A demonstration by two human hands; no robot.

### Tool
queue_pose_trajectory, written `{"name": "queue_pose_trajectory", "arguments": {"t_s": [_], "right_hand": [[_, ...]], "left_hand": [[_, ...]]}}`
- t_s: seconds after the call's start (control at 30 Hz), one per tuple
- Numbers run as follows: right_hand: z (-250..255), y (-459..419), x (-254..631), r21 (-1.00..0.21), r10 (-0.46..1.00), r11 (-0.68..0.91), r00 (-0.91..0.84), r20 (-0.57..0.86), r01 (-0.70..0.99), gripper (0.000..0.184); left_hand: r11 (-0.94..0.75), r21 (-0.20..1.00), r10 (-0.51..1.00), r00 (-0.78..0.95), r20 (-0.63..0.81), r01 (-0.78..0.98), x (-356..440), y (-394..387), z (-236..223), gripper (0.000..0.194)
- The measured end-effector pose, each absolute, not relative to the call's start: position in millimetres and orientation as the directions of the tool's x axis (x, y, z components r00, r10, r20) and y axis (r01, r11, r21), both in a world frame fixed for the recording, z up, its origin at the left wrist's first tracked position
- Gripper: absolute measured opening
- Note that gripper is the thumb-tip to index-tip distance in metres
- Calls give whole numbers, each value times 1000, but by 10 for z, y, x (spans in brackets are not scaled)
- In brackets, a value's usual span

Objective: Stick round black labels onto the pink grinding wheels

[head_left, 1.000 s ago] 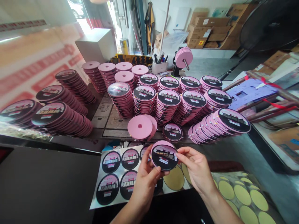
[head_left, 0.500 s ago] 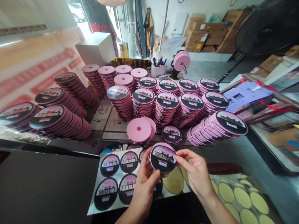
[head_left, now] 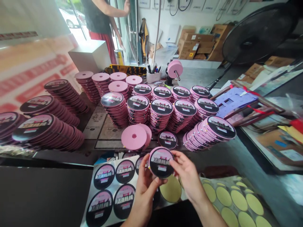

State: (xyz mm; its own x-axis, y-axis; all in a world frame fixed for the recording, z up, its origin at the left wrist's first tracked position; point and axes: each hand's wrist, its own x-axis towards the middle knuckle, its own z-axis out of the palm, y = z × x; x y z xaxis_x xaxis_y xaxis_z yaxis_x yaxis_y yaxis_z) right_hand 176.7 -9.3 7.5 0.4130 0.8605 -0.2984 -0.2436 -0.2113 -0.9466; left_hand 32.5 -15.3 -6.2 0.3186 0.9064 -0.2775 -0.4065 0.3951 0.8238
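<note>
A pink spool (head_left: 161,164) with a round black-and-pink label on its face is held up between both hands, tilted toward me. My left hand (head_left: 145,183) grips it from the left and below, thumb at the label's lower edge. My right hand (head_left: 186,171) closes on its right edge, thumb on the label and fingers partly hidden behind. Beneath lies a sheet of round stickers (head_left: 124,170), with bare yellowish circles (head_left: 170,189) in its right part. Just beyond the hands are a plain pink spool (head_left: 133,137), overlapping another, and a labelled spool (head_left: 167,140) lying flat.
Stacks of labelled spools (head_left: 161,108) and unlabelled spools (head_left: 118,85) crowd the table. More labelled stacks (head_left: 33,126) stand left. A sheet of bare yellowish circles (head_left: 240,200) lies right. Behind are a pen holder (head_left: 153,76), a spool stand (head_left: 174,69), a fan (head_left: 251,41) and a person (head_left: 101,28).
My right fingers have shifted from pinching at the label's right edge to closing around the spool's right side. The view has turned slightly, and a person now shows at the glass door.
</note>
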Motion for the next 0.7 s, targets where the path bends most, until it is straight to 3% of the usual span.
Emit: {"name": "queue_pose_trajectory", "arguments": {"t_s": [0.07,0.17,0.3,0.47,0.7], "right_hand": [[67,42,1910,-934,803,-172,505,-318,-314,45],[44,295,2132,-954,746,-132,606,-275,-270,49],[-37,534,2255,-967,759,-129,605,-240,-221,49],[-144,562,2243,-981,763,-136,616,-194,-141,49],[-250,498,2228,-986,786,-162,598,-158,-47,52]], "left_hand": [[334,901,913,333,-236,-278,260,-82,-95,62],[62,989,924,367,-109,138,82,83,-225,46],[-380,777,830,555,48,502,-129,277,-460,42],[-622,512,685,728,-11,593,-137,355,-560,50],[-675,464,614,785,-77,573,85,396,-594,51]]}}
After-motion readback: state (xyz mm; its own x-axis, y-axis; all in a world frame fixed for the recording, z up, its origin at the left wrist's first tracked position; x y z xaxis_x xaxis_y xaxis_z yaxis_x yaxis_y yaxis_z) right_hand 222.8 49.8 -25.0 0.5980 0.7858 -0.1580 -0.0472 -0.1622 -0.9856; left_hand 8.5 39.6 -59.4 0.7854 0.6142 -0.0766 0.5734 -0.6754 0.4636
